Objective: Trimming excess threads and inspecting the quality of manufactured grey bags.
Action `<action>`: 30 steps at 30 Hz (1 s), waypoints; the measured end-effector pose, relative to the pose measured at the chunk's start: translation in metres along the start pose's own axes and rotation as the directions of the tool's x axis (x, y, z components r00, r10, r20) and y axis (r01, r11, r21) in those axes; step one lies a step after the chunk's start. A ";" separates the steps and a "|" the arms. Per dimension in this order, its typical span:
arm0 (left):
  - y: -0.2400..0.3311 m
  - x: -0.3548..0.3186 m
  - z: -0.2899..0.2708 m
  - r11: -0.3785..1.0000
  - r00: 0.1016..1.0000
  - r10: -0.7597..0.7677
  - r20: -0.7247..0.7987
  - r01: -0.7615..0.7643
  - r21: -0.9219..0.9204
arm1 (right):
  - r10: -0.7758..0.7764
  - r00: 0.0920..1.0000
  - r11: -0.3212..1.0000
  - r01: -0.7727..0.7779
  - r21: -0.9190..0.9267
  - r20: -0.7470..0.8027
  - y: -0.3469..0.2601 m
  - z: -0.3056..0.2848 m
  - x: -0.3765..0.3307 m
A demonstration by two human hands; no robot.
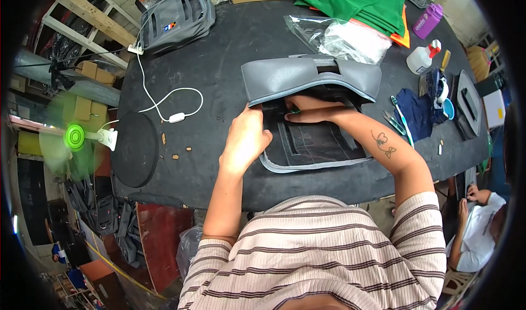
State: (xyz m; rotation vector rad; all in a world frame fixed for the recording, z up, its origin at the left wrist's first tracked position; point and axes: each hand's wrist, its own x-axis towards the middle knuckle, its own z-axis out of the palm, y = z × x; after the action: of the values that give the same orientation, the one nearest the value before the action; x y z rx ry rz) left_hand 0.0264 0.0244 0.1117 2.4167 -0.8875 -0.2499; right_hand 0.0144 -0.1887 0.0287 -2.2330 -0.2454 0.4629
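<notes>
A grey bag (312,74) with a black lining lies unzipped on the table in front of me, its upper panel raised and its lower panel spread toward me. At its left side, my left hand (248,135) is closed on the edge near the zipper, the fingertips hidden behind the material. My right hand (315,110) reaches into the opening from the right, under the raised panel. A small bit of green shows by its thumb, but I cannot make out what it is. The other fingers are partly in the bag's shadow.
A grey backpack (178,22), a white cable (164,110) and a black disc (134,148) are on the left. Beyond the bag lie clear plastic (345,36) and green cloth (350,6). A spray bottle (422,58) and pliers (393,124) are right; a fan (75,137) spins left.
</notes>
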 end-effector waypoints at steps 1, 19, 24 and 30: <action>0.000 0.000 -0.001 1.000 1.000 -0.003 0.009 0.003 0.010 | -0.002 1.000 1.000 0.002 0.000 0.002 -0.002 0.000 0.000; -0.009 0.000 -0.002 0.999 1.000 0.002 0.012 -0.002 -0.040 | 0.136 0.970 0.985 -0.110 -0.136 0.201 -0.024 -0.033 -0.034; -0.015 0.005 -0.005 0.995 0.998 -0.036 0.060 0.042 -0.093 | 0.304 0.950 0.893 -0.258 -0.367 0.070 -0.015 -0.062 -0.086; -0.009 0.007 -0.011 0.991 0.994 -0.051 0.093 0.062 -0.120 | 0.284 0.947 0.702 -0.311 -0.641 -0.148 0.018 -0.059 -0.097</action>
State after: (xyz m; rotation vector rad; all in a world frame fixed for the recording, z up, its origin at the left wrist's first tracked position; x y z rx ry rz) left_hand 0.0402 0.0301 0.1161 2.3338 -0.8181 -0.4247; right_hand -0.0494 -0.2730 0.0736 -3.0080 -0.0111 0.5671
